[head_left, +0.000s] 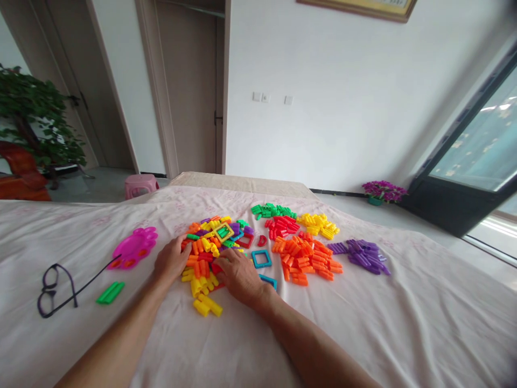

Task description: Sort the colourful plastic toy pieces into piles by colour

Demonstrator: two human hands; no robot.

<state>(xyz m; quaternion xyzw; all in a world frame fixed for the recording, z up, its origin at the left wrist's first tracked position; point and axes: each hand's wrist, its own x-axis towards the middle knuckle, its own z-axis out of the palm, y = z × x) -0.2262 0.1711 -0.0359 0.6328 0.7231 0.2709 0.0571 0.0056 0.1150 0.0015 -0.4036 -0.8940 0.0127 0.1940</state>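
Observation:
A mixed pile of plastic building blocks point(204, 248) in orange, yellow, green, purple and red lies on the cloth in front of me. My left hand point(173, 257) is at the pile's left edge, thumb and fingers apart beside orange and green pieces. Over the pile's right side is my right hand point(239, 276), its fingers spread and bent down onto the pieces; the tips are partly hidden. A yellow square frame point(224, 225) rests on top of the pile. Beside my right hand lies a blue square frame point(262, 251). Loose yellow blocks point(208, 305) lie at the near edge.
Single-colour heaps sit to the right: green point(274, 210), red point(283, 226), yellow point(319, 224), orange point(305, 257) and purple point(367, 255). On the left are a pink palette-shaped tray point(130, 245), eyeglasses point(49, 292) and green blocks point(110, 292). The cloth point(355, 328) is wrinkled.

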